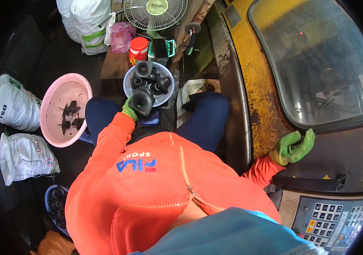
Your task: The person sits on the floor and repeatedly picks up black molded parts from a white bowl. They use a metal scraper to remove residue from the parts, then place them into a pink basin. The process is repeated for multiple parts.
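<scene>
My left hand (pixel 128 109), in a green glove, grips a black funnel-shaped plastic part (pixel 142 101) just above the near rim of a pale blue basin (pixel 127 83). The basin holds several similar black parts. My right hand (pixel 294 147), also green-gloved, rests with curled fingers on the dark panel of a yellow machine (pixel 255 85), just below its glass window (pixel 317 59). Nothing shows inside that hand. My orange jacket fills the lower middle of the view.
A pink basin (pixel 54 127) with a few black pieces sits to my left. White sacks (pixel 13 106) lie beyond it. A fan (pixel 156 12), a red cup (pixel 138 49) and a green container stand behind the blue basin. A keypad (pixel 330 223) is at lower right.
</scene>
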`<control>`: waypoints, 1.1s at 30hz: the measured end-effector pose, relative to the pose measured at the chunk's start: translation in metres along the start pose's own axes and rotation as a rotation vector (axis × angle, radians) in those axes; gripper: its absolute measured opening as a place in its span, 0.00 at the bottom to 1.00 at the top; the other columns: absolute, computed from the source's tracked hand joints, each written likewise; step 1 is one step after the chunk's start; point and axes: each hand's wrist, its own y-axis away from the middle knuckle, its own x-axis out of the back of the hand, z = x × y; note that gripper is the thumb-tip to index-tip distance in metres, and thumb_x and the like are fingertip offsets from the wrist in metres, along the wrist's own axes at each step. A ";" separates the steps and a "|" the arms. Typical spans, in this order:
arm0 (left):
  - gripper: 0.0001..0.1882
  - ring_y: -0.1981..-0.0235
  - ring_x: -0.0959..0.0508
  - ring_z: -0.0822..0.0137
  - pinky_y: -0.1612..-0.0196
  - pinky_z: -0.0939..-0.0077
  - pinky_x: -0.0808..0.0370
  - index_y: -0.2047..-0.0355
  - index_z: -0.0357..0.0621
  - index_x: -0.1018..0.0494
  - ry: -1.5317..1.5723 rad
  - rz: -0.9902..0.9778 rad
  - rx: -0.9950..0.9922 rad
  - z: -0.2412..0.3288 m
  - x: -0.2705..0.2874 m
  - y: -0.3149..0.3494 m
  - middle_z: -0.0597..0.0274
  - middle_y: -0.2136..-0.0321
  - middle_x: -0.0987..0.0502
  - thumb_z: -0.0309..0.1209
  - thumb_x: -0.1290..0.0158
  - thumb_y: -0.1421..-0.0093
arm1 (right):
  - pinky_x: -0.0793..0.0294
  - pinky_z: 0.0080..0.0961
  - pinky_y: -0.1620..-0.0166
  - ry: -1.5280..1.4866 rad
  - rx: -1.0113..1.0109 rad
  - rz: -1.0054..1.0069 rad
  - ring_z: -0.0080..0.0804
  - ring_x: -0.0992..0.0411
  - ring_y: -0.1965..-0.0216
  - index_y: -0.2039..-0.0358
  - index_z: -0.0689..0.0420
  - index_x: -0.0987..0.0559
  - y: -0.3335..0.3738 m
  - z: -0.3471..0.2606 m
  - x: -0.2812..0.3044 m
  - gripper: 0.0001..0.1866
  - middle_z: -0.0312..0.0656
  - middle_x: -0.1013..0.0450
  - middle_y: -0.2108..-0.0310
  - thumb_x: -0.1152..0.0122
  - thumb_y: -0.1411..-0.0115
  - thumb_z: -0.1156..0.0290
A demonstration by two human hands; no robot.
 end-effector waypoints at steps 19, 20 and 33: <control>0.18 0.55 0.20 0.65 0.50 0.63 0.23 0.47 0.45 0.29 0.597 0.467 0.382 -0.143 0.102 -0.078 0.60 0.54 0.21 0.36 0.59 0.32 | 0.27 0.50 0.51 0.145 0.086 0.020 0.54 0.28 0.55 0.50 0.63 0.30 0.004 0.008 0.002 0.17 0.55 0.29 0.54 0.48 0.40 0.79; 0.18 0.55 0.20 0.64 0.50 0.62 0.23 0.47 0.45 0.29 0.755 0.569 0.412 -0.153 0.101 -0.077 0.60 0.54 0.21 0.36 0.60 0.31 | 0.27 0.50 0.52 0.145 0.068 0.017 0.54 0.28 0.56 0.50 0.63 0.30 0.004 0.008 0.001 0.17 0.55 0.29 0.54 0.48 0.40 0.79; 0.16 0.61 0.19 0.62 0.60 0.64 0.20 0.57 0.50 0.23 1.338 0.867 0.615 -0.114 0.094 -0.074 0.63 0.61 0.19 0.41 0.56 0.34 | 0.27 0.49 0.51 0.136 0.035 0.008 0.55 0.28 0.55 0.51 0.64 0.30 0.004 0.008 0.006 0.15 0.55 0.29 0.54 0.47 0.39 0.78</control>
